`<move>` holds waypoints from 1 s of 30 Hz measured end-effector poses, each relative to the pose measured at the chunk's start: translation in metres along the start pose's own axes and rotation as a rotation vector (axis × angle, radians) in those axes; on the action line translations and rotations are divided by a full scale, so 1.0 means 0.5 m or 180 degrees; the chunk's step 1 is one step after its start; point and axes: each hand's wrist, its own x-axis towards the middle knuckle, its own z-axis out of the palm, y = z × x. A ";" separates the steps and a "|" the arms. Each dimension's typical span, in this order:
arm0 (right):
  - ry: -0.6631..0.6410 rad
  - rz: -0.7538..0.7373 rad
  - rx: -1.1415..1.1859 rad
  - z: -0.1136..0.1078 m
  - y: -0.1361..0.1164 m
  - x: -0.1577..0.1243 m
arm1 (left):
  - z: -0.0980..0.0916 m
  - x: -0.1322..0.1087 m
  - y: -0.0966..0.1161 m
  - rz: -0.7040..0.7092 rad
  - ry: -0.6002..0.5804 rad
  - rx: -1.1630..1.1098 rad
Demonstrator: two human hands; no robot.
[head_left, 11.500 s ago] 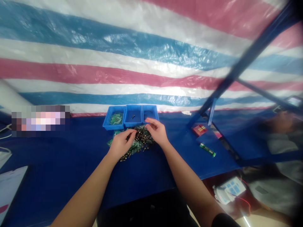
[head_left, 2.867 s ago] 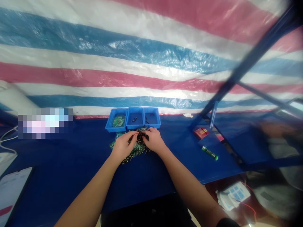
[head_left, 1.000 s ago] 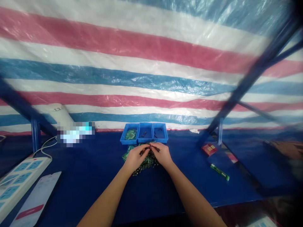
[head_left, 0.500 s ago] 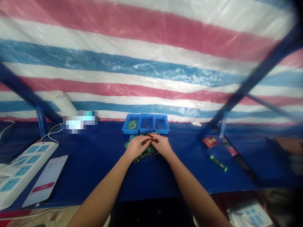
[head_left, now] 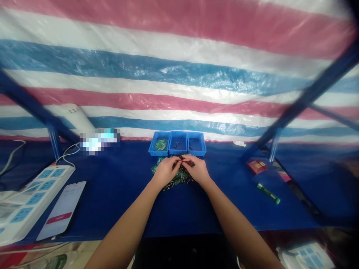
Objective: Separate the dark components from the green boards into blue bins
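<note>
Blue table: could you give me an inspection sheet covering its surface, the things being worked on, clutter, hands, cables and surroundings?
Surface: blue tabletop, partly covered by the items below.
Job's things: mixed pile of green and small dark pieces, some brass-coloured; behind it, left tray with green pieces, middle tray and right tray with a few dark pieces.
Clutter: phone and power strip at left; red box and slim green packet at right.
Hands: left hand and right hand, fingertips together over the pile; anything held is unclear.
Cables: white, near the power strip.
Surroundings: striped sheet behind; blue frame bars.
</note>
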 end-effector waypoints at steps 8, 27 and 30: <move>0.0109 0.0113 0.0062 0.005 -0.009 -0.004 | -0.005 -0.001 0.008 -0.0160 0.0012 -0.0170; 0.0235 0.0769 0.1037 0.004 -0.018 0.002 | 0.001 -0.001 0.004 0.0022 0.0120 -0.0117; 0.0244 0.0767 0.1093 0.004 -0.022 0.003 | -0.001 0.000 0.007 0.0096 0.0103 -0.0116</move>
